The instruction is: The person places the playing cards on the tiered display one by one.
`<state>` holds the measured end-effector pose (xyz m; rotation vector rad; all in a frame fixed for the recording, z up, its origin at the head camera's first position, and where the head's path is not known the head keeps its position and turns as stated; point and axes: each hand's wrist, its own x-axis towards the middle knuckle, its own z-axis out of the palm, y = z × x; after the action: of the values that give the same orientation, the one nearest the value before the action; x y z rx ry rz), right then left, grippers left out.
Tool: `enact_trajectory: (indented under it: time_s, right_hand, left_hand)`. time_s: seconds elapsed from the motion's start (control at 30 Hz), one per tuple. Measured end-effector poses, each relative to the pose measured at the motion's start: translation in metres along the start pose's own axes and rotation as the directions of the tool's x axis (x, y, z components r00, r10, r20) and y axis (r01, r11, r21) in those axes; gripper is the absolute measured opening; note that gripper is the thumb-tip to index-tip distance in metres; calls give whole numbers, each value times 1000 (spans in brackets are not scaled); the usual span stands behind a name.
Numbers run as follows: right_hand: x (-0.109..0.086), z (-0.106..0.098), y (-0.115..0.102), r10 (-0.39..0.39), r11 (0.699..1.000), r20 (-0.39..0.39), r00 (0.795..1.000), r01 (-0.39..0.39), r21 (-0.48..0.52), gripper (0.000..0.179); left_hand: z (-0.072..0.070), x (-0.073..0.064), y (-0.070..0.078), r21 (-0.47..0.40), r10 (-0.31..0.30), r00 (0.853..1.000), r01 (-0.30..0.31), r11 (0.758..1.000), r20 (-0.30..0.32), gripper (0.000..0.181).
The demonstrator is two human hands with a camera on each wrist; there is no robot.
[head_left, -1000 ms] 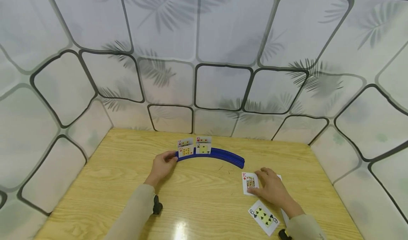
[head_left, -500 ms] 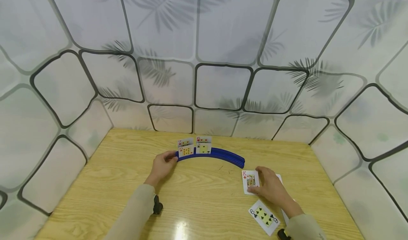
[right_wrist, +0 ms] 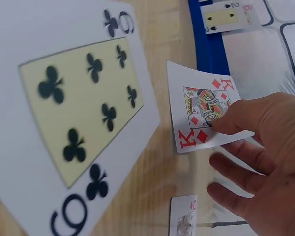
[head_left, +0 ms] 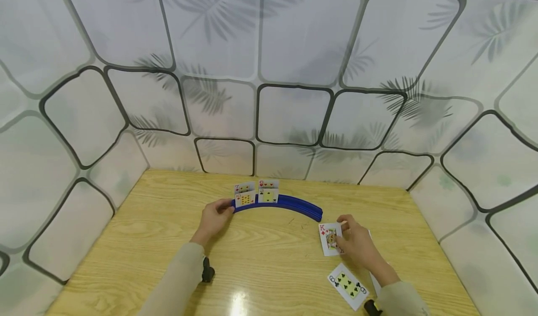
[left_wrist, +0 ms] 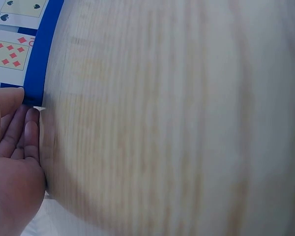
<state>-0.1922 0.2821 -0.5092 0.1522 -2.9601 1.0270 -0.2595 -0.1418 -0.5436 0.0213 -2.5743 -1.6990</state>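
My left hand [head_left: 213, 220] holds the left end of a curved blue playing card holder [head_left: 299, 206], its thumb against the end in the left wrist view. Standing in the holder are a ten of diamonds [head_left: 245, 199] before a seven, and a two of spades [head_left: 268, 195] before a six. To the right, my right hand [head_left: 358, 245] pinches a king of diamonds [right_wrist: 179, 98], thumb on its face and the other fingers behind. The king is tilted up off the table in the right wrist view, near the holder's right end.
A six of clubs [head_left: 348, 286] lies face up on the wooden table [head_left: 260, 264], nearer than the right hand. Another card [head_left: 375, 285] is mostly hidden under the right wrist, and a face card [right_wrist: 183, 217] shows in the right wrist view. Patterned fabric walls [head_left: 294, 115] surround the table.
The king of diamonds has been raised slightly from the table, and my right thumb has moved onto its face. My left hand and the card holder stay in place.
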Motion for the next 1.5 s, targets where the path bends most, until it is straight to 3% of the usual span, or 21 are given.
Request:
enact_trajectory:
  time_s: [0.37, 0.77, 0.97, 1.5]
  right_hand:
    - [14, -4, -13, -158, 982, -126, 979, 169, 85, 33]
    - [38, 0, -31, -112, 984, -152, 982, 131, 122, 20]
    - [51, 1, -40, -125, 976, -178, 976, 153, 153, 13]
    - [83, 12, -60, -115, 957, -197, 974, 162, 241, 14]
  left_hand:
    - [0, 0, 1, 12, -5, 1000, 5, 1000, 3, 33]
    - [-1, -1, 1, 13, -14, 1000, 14, 1000, 5, 33]
    - [-1, -2, 1, 4, -11, 1000, 11, 1000, 8, 33]
    - [-1, 0, 0, 4, 3, 1000, -3, 1000, 9, 32]
